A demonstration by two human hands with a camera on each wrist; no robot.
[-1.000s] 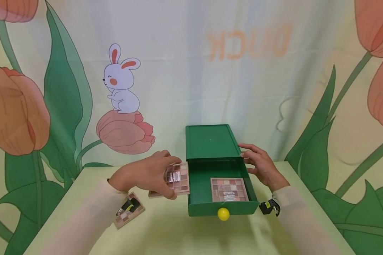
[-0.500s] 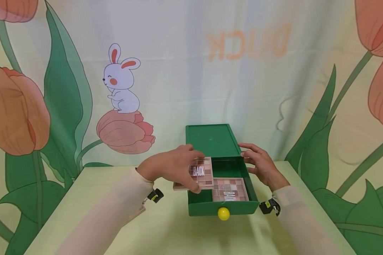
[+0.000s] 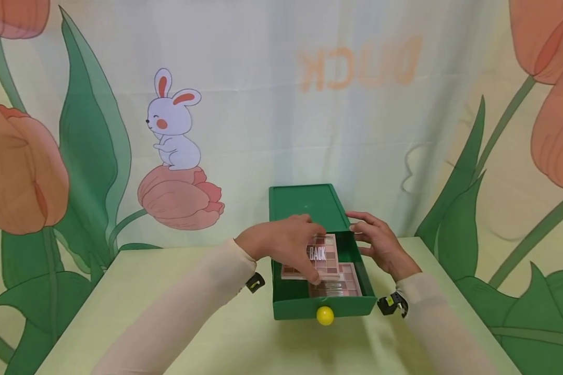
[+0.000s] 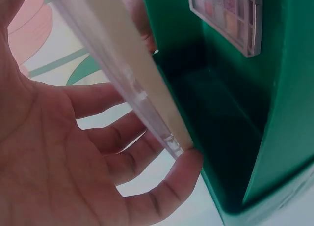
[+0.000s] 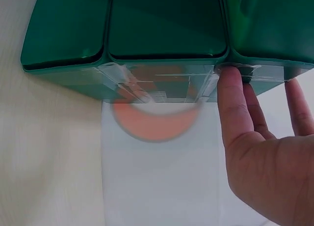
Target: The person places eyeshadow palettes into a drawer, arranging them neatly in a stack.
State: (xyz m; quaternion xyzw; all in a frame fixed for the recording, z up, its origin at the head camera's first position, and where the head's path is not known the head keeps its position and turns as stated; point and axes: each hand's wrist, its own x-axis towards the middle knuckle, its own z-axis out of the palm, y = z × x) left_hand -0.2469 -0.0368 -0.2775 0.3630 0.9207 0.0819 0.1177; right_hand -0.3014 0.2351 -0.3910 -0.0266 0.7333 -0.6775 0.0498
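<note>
My left hand (image 3: 286,245) grips an eyeshadow palette (image 3: 327,251) by its edges, thumb at the front. It is above the pulled-out green drawer (image 3: 286,307), tilted over the drawer's interior. A second palette (image 3: 354,276) lies inside the drawer, partly covered by the held one. From the left wrist, the held palette (image 4: 122,69) appears edge-on, resting against my fingertips, with the other palette (image 4: 230,12) beyond it in the drawer. My right hand (image 3: 380,245) touches the right side of the green drawer box (image 3: 305,205) with extended fingers; the right wrist view shows fingertips at its taped edge.
A yellow knob (image 3: 325,315) sticks out from the drawer front. The pale green table (image 3: 216,333) extends around the box, and a printed curtain (image 3: 262,130) with tulips and a rabbit hangs behind it. Clear tape (image 5: 162,81) joins several green sections of the box.
My left hand has carried the palette rightward, from beside the drawer to over it. A palette lying on the table at left is now out of sight behind my left arm. My right hand stays put.
</note>
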